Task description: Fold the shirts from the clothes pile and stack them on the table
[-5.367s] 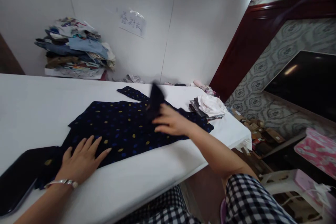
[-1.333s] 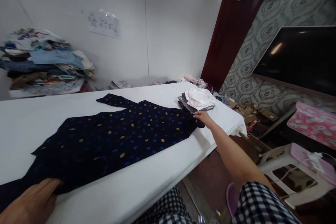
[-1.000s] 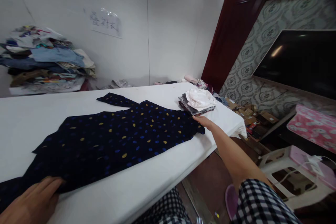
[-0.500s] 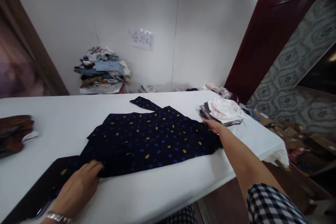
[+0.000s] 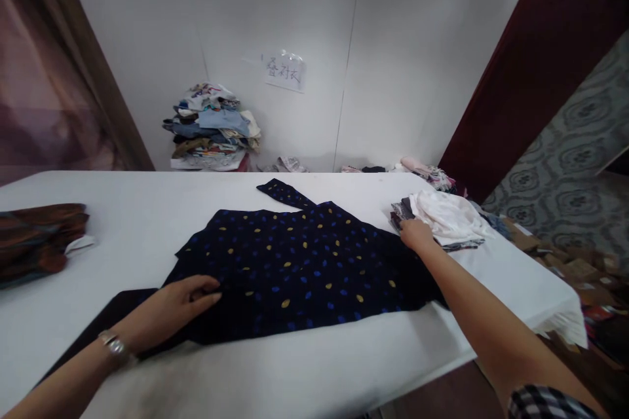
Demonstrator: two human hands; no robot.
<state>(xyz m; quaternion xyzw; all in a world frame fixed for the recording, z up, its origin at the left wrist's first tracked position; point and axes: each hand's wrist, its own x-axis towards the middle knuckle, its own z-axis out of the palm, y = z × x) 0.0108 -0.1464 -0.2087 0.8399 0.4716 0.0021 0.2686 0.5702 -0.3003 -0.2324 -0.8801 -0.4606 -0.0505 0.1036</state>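
A: We see a long white table (image 5: 304, 380) that fills most of the view, and on its middle lies a dark blue shirt with yellow and blue dots (image 5: 304, 268), spread flat, one sleeve pointing to the far edge.

B: Yes, and the left hand (image 5: 170, 304) rests on the near left part of the shirt, palm down, the fingers stretched out and flat on the cloth, gripping nothing. A silver bracelet (image 5: 114, 346) is on that wrist.

A: The right hand (image 5: 417, 234) lies at the right end of the shirt, just beside a small pile of folded clothes (image 5: 445, 222) with a white piece on top. We cannot tell if its fingers pinch the cloth or only press on it.

B: At the left edge of the table we notice a brown folded garment (image 5: 37, 242), well apart from the shirt.

A: Behind the table is a white wall (image 5: 403, 46) with a paper label (image 5: 285, 72), and under it a tall stack of mixed clothes (image 5: 211, 127). To the right stands a dark red door (image 5: 531, 65), and next to it a grey patterned wall (image 5: 580, 144).
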